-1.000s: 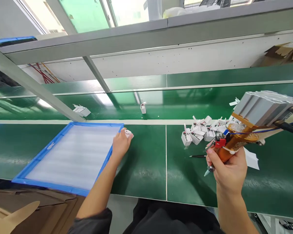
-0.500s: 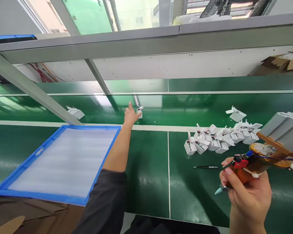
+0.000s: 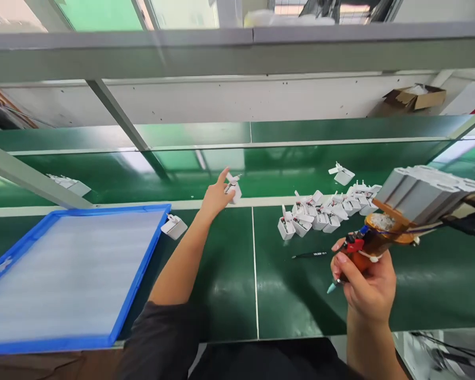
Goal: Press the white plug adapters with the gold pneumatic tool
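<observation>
My left hand (image 3: pixel 217 198) reaches out to the far side of the green workbench. Its thumb and fingers close on a small white plastic case (image 3: pixel 234 191) with an open flap, while the index finger points forward. On the right, my right hand (image 3: pixel 370 285) is wrapped round a glue dispenser (image 3: pixel 358 261) with an orange body, red-and-black fitting and teal nozzle (image 3: pixel 332 287) aimed down-left. A grey ribbed metal block (image 3: pixel 427 192) joins its upper end. Several similar white cases (image 3: pixel 324 214) stand in a cluster beyond it. Black tweezers (image 3: pixel 309 255) lie between the cluster and my right hand.
A blue-rimmed tray (image 3: pixel 116 327) with a white sheet lies at left, a single white case (image 3: pixel 174 227) against its right edge. Another case (image 3: pixel 341 173) sits on the far green strip. Overhead runs a grey frame beam (image 3: pixel 206 58); a cardboard box (image 3: pixel 414 99) stands at the back right.
My view has shifted to the right. My left hand has taken hold of the white case and lifted it slightly toward me. The right hand still holds the dispenser.
</observation>
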`<state>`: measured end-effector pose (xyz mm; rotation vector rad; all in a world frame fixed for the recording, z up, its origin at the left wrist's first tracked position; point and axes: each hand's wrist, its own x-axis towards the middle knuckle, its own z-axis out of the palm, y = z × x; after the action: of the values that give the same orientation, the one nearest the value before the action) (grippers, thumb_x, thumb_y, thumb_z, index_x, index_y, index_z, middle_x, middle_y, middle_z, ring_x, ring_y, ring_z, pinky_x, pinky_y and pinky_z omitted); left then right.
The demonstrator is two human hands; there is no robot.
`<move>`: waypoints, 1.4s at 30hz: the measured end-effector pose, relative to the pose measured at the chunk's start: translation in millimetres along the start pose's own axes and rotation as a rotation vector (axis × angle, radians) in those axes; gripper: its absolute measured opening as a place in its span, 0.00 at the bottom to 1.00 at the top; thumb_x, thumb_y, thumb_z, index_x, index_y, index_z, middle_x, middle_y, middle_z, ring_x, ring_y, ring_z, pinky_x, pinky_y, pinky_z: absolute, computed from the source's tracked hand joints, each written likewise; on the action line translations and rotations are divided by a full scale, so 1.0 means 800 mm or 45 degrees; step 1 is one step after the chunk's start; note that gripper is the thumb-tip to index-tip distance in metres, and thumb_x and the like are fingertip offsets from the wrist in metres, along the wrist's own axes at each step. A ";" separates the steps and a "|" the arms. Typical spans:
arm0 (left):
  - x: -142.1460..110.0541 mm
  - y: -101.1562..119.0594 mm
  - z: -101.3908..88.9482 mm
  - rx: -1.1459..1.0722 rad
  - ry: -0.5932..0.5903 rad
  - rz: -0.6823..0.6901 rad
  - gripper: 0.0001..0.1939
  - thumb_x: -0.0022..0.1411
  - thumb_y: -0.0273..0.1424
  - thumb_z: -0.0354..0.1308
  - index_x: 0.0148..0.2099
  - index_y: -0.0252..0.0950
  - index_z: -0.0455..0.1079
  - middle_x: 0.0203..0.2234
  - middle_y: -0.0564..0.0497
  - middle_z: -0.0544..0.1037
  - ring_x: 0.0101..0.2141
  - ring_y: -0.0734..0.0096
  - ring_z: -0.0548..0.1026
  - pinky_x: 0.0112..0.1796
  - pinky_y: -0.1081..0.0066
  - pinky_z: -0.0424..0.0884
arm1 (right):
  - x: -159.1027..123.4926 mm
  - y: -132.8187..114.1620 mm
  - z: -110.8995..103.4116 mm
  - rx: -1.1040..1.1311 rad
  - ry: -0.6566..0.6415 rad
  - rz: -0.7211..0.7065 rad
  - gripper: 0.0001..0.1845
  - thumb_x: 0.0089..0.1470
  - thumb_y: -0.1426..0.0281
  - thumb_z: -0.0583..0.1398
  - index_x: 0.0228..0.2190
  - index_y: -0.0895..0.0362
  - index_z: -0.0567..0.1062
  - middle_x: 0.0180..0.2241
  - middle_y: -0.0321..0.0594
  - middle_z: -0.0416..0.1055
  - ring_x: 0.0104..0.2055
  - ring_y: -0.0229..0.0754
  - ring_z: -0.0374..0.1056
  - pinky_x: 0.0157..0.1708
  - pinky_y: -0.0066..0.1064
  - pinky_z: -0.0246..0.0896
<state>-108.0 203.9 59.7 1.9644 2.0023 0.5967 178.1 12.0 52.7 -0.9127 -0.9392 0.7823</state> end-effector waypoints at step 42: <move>-0.267 0.060 0.063 -0.489 -0.321 0.523 0.16 0.59 0.35 0.63 0.49 0.38 0.75 0.33 0.50 0.79 0.32 0.67 0.76 0.34 0.71 0.71 | -0.018 -0.014 0.080 -0.080 -0.188 -0.188 0.20 0.47 0.73 0.68 0.40 0.50 0.66 0.25 0.27 0.69 0.19 0.31 0.62 0.25 0.31 0.66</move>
<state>-33.2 -4.2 18.3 2.0842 1.2360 0.7176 116.2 13.7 77.3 -0.8379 -1.1531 0.7043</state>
